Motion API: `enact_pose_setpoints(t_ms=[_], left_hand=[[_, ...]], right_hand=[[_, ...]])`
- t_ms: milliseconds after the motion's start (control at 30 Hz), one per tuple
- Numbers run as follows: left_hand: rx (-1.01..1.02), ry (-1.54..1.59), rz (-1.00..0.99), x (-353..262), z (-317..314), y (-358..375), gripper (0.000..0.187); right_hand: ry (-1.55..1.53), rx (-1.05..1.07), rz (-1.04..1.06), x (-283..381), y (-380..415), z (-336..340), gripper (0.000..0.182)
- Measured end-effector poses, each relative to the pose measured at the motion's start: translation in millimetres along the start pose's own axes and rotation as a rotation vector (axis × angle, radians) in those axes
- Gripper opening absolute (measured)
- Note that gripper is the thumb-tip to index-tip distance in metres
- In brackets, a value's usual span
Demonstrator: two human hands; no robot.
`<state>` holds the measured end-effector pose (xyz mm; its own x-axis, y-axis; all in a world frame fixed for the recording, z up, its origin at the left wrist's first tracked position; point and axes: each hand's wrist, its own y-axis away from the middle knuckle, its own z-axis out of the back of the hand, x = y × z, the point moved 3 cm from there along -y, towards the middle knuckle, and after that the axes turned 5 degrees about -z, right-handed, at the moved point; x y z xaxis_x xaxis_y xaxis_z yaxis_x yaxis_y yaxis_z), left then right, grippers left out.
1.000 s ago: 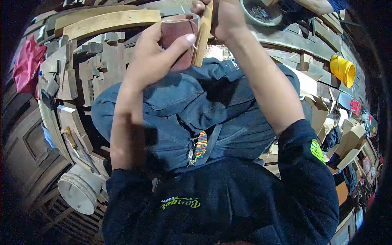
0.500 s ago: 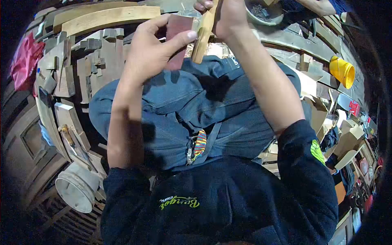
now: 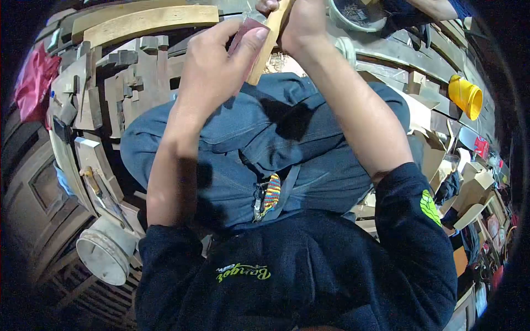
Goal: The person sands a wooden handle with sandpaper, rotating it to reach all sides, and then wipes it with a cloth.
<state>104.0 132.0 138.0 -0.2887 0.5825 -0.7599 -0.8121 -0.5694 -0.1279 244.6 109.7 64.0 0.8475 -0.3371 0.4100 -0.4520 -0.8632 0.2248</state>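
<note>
Near the top of the view, my left hand [image 3: 212, 63] is closed on a dark red sheet [image 3: 240, 37] that looks like sandpaper, with the thumb on top. The sheet lies against the left side of a light wooden piece [image 3: 267, 51]. My right hand [image 3: 303, 25] grips the upper part of this piece, whose lower end points down and left over my crossed legs. Some of the right fingers are cut off by the top edge or hidden behind the wood.
Wood shavings [image 3: 276, 63] lie beyond my legs. A bucket [image 3: 359, 14] stands at the top, near another person's arm [image 3: 436, 7]. A yellow container [image 3: 465, 97] is at right, a whitish bucket [image 3: 103, 251] at lower left, and a curved board [image 3: 152, 25] at upper left.
The wooden piece has shifted left and tilted more. My left hand has turned the red sheet, which now lies against the wood. My right hand has moved slightly left.
</note>
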Motion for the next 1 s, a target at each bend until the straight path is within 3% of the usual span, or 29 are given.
enact_pose_setpoints(t_ms=[233, 333, 533, 667, 767, 1000], left_hand=[[-0.011, -0.198, -0.111, -5, -5, 0, 0.025], [0.007, -0.129, -0.071, -7, -2, 0, 0.026], [0.040, -0.171, -0.018, -6, -2, 0, 0.026], [0.029, -0.169, -0.158, -5, -3, -1, 0.025], [0.027, -0.137, -0.110, -6, -5, -1, 0.025], [-0.010, -0.254, -0.222, -4, -8, 1, 0.025]], right_hand=[[0.150, -0.172, 0.091, -3, 4, 4, 0.043], [0.141, -0.273, 0.115, 2, 6, 3, 0.043], [0.223, -0.236, 0.164, 0, 10, -3, 0.045], [0.213, -0.311, 0.157, 8, 7, 1, 0.048], [0.165, -0.198, 0.125, -4, 11, -5, 0.046], [0.179, -0.394, 0.176, 13, 9, -3, 0.047]])
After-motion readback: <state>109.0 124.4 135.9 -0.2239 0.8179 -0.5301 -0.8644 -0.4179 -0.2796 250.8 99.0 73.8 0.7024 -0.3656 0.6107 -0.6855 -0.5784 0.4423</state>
